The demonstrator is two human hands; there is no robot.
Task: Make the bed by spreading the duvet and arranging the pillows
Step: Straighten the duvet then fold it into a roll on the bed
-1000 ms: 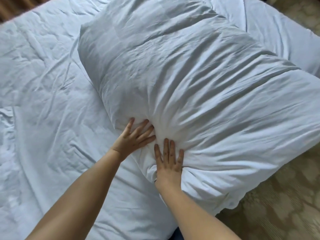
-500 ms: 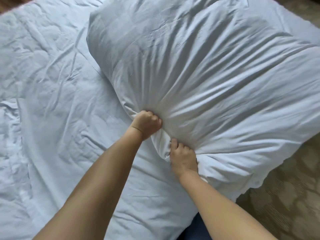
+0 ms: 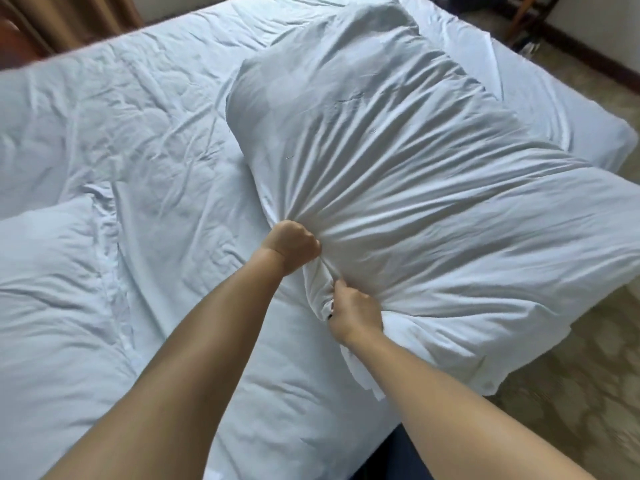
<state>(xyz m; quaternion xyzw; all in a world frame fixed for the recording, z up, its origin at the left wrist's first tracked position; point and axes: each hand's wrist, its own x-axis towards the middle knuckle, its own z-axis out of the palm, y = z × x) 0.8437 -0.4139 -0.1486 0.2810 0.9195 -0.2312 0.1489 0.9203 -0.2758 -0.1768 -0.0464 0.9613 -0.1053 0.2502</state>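
A large white pillow (image 3: 415, 174) is raised above the bed, its cover bunched into tight creases at its near edge. My left hand (image 3: 294, 245) grips that bunched fabric in a fist. Just below it, my right hand (image 3: 353, 313) also grips the gathered cover, fingers buried in the folds. The pillow's right corner hangs out past the bed's side. Under it lies the wrinkled white duvet (image 3: 138, 126), spread across the bed. A second white pillow (image 3: 45, 271) lies flat at the left edge of view.
Patterned beige carpet (image 3: 571, 393) runs along the bed's right side. A brown curtain (image 3: 76, 19) hangs at the top left behind the bed. Dark furniture legs (image 3: 526, 15) and a dark baseboard stand at the top right.
Both hands went from lying flat on the pillow to clenching its cover. The pillow has lifted and swung away from me, and the second pillow has come into view at left.
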